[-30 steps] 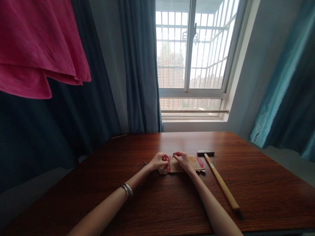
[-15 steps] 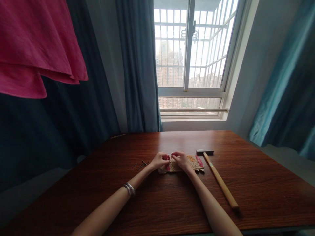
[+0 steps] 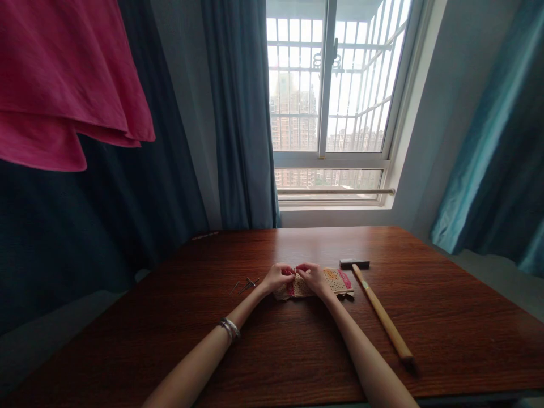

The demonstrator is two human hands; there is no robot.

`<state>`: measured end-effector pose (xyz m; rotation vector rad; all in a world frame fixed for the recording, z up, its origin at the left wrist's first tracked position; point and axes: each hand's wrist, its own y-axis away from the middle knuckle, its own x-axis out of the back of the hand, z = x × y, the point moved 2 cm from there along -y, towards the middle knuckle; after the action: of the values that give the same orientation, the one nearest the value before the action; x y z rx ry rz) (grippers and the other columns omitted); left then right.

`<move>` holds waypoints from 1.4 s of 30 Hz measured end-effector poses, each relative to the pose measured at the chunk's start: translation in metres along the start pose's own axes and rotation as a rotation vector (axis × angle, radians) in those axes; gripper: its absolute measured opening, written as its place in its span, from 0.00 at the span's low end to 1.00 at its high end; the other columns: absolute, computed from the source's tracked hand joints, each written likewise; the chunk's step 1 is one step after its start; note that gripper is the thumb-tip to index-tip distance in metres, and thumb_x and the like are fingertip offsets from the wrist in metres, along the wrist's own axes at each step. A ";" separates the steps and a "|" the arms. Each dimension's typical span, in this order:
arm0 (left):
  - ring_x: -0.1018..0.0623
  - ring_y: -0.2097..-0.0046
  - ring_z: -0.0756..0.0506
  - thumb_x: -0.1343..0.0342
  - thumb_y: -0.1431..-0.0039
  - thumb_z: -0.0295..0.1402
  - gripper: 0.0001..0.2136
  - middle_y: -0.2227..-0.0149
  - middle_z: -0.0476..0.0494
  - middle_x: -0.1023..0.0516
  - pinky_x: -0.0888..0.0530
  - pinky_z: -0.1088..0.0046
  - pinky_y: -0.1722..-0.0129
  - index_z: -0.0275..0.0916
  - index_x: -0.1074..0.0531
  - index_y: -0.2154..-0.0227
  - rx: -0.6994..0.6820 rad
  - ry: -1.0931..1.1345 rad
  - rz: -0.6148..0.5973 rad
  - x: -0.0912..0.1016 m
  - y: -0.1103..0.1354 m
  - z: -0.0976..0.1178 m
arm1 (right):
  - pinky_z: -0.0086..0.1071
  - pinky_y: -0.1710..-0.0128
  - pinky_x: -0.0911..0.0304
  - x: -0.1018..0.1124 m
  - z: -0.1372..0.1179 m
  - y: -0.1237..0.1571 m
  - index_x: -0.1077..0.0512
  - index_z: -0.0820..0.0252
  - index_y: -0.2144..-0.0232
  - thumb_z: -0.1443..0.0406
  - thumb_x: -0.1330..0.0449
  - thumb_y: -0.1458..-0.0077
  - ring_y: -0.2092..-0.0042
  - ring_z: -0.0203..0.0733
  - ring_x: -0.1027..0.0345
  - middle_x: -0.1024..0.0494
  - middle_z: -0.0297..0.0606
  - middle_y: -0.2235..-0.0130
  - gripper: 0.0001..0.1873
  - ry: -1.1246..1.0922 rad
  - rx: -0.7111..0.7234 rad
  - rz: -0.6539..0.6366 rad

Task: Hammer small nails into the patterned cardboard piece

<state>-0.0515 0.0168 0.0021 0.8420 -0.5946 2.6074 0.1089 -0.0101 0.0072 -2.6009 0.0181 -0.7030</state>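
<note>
at a dark wooden table (image 3: 297, 357) by a barred window (image 3: 327, 85), a person's left hand (image 3: 278, 277) and right hand (image 3: 313, 277) meet over the left end of a small dotted board (image 3: 336, 279), tan with pink-red bands, lying flat mid-table. both hands' fingers are bunched and pressed tip to tip, pinching something too small to make out. the board's right end juts clear of the right hand. loose nails (image 3: 245, 283) lie just left of the left hand; a hammer (image 3: 379, 314) lies just right of the board. compared with a second ago, the hands have drawn closer together; board, nails and hammer are unmoved.
</note>
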 end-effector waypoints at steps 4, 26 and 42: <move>0.28 0.70 0.49 0.44 0.56 0.34 0.09 0.73 0.45 0.25 0.33 0.77 0.70 0.33 0.26 0.74 -0.008 -0.030 0.039 -0.001 -0.001 0.000 | 0.31 0.66 0.37 0.000 0.001 0.000 0.24 0.59 0.71 0.61 0.46 0.53 0.69 0.39 0.31 0.22 0.37 0.71 0.12 -0.002 -0.002 -0.005; 0.30 0.74 0.51 0.46 0.55 0.38 0.11 0.77 0.48 0.28 0.36 0.78 0.75 0.33 0.27 0.75 0.053 -0.015 0.081 -0.010 -0.003 -0.007 | 0.36 0.59 0.40 0.098 0.016 0.013 0.27 0.63 0.64 0.64 0.47 0.55 0.63 0.44 0.31 0.24 0.45 0.64 0.16 0.275 -0.252 0.193; 0.31 0.73 0.51 0.46 0.56 0.37 0.11 0.77 0.48 0.28 0.36 0.78 0.75 0.33 0.27 0.75 0.044 0.012 0.086 -0.009 -0.001 -0.002 | 0.36 0.66 0.40 0.148 0.036 0.087 0.34 0.63 0.63 0.60 0.50 0.52 0.60 0.52 0.32 0.29 0.51 0.62 0.15 0.895 -0.625 -0.071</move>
<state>-0.0452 0.0169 -0.0052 0.8309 -0.5847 2.7107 0.2643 -0.0925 0.0130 -2.5620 0.4830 -2.0954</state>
